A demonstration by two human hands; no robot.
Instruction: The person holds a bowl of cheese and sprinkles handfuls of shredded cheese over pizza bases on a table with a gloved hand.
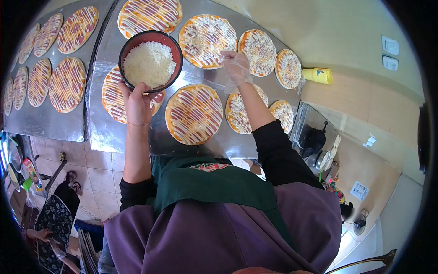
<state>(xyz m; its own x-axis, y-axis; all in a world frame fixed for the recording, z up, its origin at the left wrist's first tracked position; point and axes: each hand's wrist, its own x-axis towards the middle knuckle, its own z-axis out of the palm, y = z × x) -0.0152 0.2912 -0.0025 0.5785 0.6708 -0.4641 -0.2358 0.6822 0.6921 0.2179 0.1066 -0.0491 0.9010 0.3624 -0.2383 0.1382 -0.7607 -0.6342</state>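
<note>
My left hand [138,106] grips the rim of a dark bowl with a red inside [177,51], thumb over the edge. Grated white cheese [149,65] fills much of the bowl, which is held above the steel table. My right hand [236,67], in a clear plastic glove, is at the right edge of a pizza [207,41] strewn with cheese. Its fingers are bunched together; whatever is in them is hidden. Nearer me lies a pizza [194,114] with white sauce stripes. Another striped pizza [112,96] is partly covered by the bowl and my left hand.
Cheese-covered pizzas [257,52] lie to the right, near a yellow cup [318,76] by the wall. A second steel table [73,123] on the left bears several striped pizzas [67,84]. Another person [57,223] is at the lower left.
</note>
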